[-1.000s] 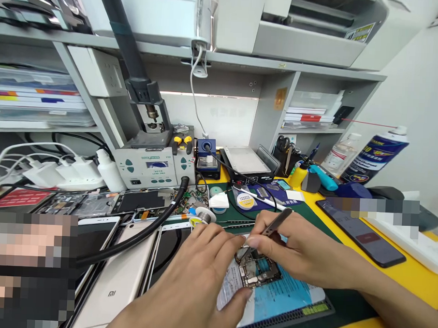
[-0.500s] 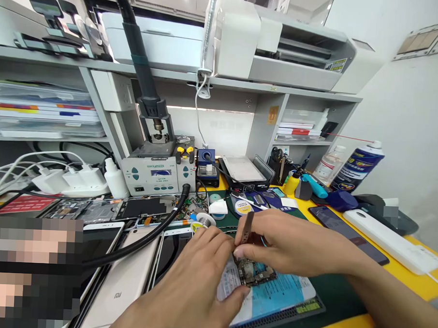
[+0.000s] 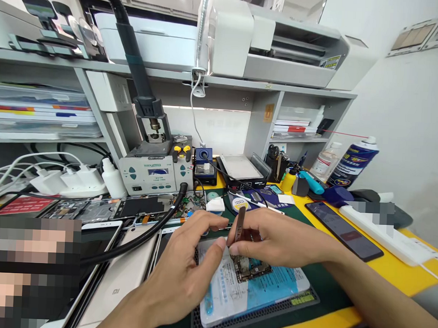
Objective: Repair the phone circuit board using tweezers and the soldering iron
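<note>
A small phone circuit board (image 3: 252, 273) lies on a flat white-and-blue printed packet (image 3: 227, 300). My right hand (image 3: 274, 236) is closed around metal tweezers (image 3: 240, 222), whose flat end sticks up above the fingers. The tips are hidden behind that hand, over the upper left of the board. My left hand (image 3: 195, 264) hovers over the packet's left side, thumb and fingers apart, with nothing visible in it. Its fingertips come close to the right hand's fingers. Under the packet is a black honeycomb-patterned mat (image 3: 256, 316).
Several phones, among them a gold-backed phone (image 3: 123, 276), lie on the left. A thick black hose (image 3: 154, 236) runs over them from the hot-air station (image 3: 153, 175). Right of my hands are a dark phone (image 3: 343, 232) and a white power strip (image 3: 383, 236).
My left hand has lifted off the board's edge and drawn left, its fingers spreading. More of the packet and board shows. My right hand keeps the tweezers over the board.
</note>
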### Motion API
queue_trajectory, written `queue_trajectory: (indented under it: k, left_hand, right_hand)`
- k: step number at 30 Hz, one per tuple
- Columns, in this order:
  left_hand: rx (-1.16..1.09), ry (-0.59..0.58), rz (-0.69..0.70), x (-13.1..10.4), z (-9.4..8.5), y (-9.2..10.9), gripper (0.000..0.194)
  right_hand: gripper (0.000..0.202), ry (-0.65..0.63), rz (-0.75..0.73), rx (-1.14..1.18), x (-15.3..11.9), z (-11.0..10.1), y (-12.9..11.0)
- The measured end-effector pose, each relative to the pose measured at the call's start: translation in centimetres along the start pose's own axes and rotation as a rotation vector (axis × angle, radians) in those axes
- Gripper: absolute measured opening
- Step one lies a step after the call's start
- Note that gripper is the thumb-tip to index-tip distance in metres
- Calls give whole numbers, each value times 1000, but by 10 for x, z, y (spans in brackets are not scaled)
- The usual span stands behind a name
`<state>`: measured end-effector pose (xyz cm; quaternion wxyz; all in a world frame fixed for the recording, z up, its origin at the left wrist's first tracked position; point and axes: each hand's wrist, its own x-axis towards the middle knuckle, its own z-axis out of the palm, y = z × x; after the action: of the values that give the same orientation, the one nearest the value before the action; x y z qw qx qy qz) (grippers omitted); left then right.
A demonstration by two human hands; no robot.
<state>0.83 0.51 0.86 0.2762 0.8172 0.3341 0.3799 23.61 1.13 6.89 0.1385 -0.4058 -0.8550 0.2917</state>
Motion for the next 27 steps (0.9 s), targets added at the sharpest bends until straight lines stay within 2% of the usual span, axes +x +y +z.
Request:
queue_trajectory:
  k: [5,8,10,13,15,16,18,19,20,23,27]
  left_hand:
    - [-2,95,20,0,5,5,22]
    - [29,105,60,0,10,4,25]
    - [47,111,83,0,13,1,27]
    - [95,136,112,-2,14,-1,22]
    - [123,159,134,-2,13,-2,14]
    - [131,173,142,-3,13,-1,12]
    - [142,194,149,-3,13,-1,11]
    - [150,202,147,-3,12,-1,11]
    - [163,210,139,-3,12,-1,12]
    - [211,240,112,-4,12,-5,12]
    - [200,251,79,-7,14,-7,17]
  right_hand:
    - [28,11,-23,-26,3,10,3]
    - [33,-11,-63,-43,5,15,3]
    - [31,-23,-87,-63,3,11,4]
    - [20,-16,-66,39,-10,-14,13]
    - [33,20,-13,195,-22,-40,27]
    - [39,100,18,233,-28,-52,35]
    - [46,349,156,164,-37,-70,54]
    - [47,374,187,131,-39,-74,63]
    - [45,357,206,110,-40,-75,71]
    - [34,193,273,34,-40,-67,85]
    - [22,89,343,-102,-37,-52,89]
